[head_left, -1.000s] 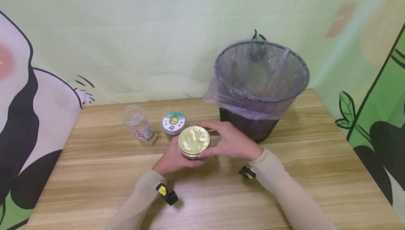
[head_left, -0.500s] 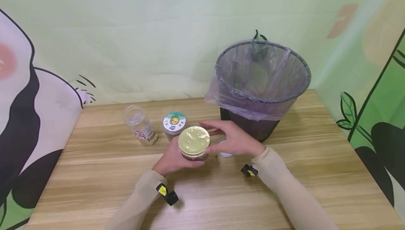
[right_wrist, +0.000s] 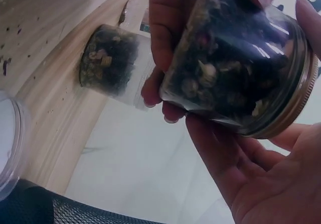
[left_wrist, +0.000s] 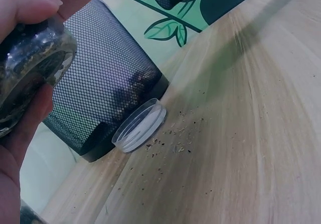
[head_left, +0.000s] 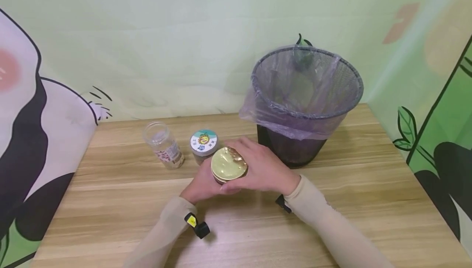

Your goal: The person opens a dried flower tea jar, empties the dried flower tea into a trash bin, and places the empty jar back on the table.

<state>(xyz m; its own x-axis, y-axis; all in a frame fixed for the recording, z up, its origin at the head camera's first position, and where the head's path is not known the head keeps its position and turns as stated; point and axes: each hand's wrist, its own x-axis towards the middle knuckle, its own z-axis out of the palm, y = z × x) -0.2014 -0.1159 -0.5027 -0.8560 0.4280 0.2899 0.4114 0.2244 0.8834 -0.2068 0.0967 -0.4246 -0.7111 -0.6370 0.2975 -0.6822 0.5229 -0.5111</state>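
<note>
Both hands hold one clear jar (right_wrist: 220, 73) off the desk (head_left: 239, 235), near the middle of the scene. The left hand (head_left: 205, 185) grasps the jar's body, its fingers bent round the side. The right hand (head_left: 263, 167) has its fingers and thumb curved round the gold lid (head_left: 225, 166), which sits on top of the jar and faces up. Dark dried bits and pale bud-like pieces show through the jar's wall.

Just beyond the left hand stands a stickered jar (head_left: 204, 141) with a teal and white top; whether it touches the hand cannot be told. Farther left is an open jar (head_left: 164, 147), upright, with pale pieces low inside. To the right, at the far side of the desk, stands a black mesh bin (head_left: 291, 153) lined with a thin purple bag (head_left: 295, 126) that hangs over the rim.

The left wrist view shows a shallow loose lid (left_wrist: 142, 127) lying on the desk near the bin's foot, with small dark crumbs (left_wrist: 173, 141) scattered beside it. Behind everything hangs a printed green backdrop (head_left: 147, 46).
</note>
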